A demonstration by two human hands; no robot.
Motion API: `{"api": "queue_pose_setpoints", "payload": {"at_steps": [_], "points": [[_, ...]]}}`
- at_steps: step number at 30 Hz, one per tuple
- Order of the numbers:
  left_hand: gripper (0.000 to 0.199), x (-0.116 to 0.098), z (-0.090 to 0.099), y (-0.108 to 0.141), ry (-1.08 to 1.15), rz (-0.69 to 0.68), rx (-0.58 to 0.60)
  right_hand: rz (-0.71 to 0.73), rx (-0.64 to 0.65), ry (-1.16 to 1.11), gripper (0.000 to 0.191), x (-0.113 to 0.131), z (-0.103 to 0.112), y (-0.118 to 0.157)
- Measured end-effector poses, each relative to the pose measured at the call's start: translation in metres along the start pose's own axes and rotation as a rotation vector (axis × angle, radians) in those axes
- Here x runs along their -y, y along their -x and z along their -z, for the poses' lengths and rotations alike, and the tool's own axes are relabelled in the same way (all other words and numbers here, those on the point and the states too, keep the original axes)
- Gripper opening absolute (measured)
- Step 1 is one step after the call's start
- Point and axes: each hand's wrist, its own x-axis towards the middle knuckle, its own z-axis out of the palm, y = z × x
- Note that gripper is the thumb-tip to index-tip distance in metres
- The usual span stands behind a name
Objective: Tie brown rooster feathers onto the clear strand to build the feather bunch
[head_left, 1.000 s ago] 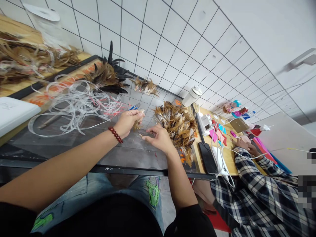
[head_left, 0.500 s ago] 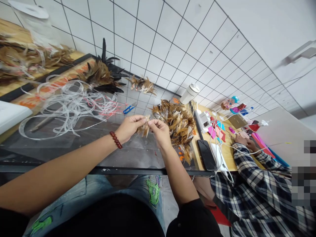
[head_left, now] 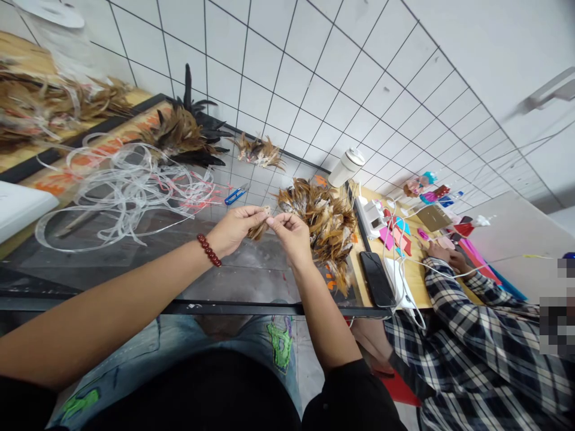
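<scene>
My left hand (head_left: 234, 230), with a red-brown bead bracelet at the wrist, pinches a small bunch of brown feathers (head_left: 257, 232) between thumb and fingers. The feather tips point down towards the table, and their pale ends stick up at the fingertips. My right hand (head_left: 293, 236) meets it there, thumb and index finger closed at those pale ends; exactly what they grip is too small to make out. Just right of my right hand lies a big heap of brown feathers (head_left: 320, 218). Blue thread snips (head_left: 236, 194) rest on the table behind my left hand.
Tangled clear ribbon (head_left: 130, 185) spreads over the left side. Black and brown feathers (head_left: 182, 134) and a small feather row (head_left: 259, 151) lie near the wall. A white cup (head_left: 345, 167), a phone (head_left: 376, 278) and cables are on the right, beside a co-worker's plaid sleeve (head_left: 449, 293).
The small feather bunch has turned a little and looks narrower and darker between my hands. Both hands stay in nearly the same place, fingertips still together.
</scene>
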Motion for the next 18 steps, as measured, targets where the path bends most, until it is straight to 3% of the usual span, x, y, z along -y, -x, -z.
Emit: {"api": "queue_pose_setpoints", "payload": {"at_steps": [5, 8, 10, 14, 18], "points": [[0.033, -0.004, -0.002, 0.005, -0.07, 0.079, 0.101, 0.204, 0.059, 0.155, 0.036, 0.001, 0.008, -0.002], [0.035, -0.004, -0.001, 0.006, -0.103, 0.12, 0.173, 0.262, 0.1, 0.187, 0.025, 0.002, 0.012, -0.002], [0.034, -0.004, 0.001, 0.006, -0.12, 0.149, 0.215, 0.257, 0.12, 0.163, 0.019, 0.002, 0.014, -0.001], [0.036, -0.003, 0.002, 0.006, -0.149, 0.144, 0.274, 0.17, 0.123, 0.114, 0.022, -0.001, 0.013, -0.001], [0.032, -0.001, -0.001, 0.007, -0.212, 0.092, 0.206, 0.144, 0.097, 0.168, 0.027, -0.002, 0.011, -0.007]]}}
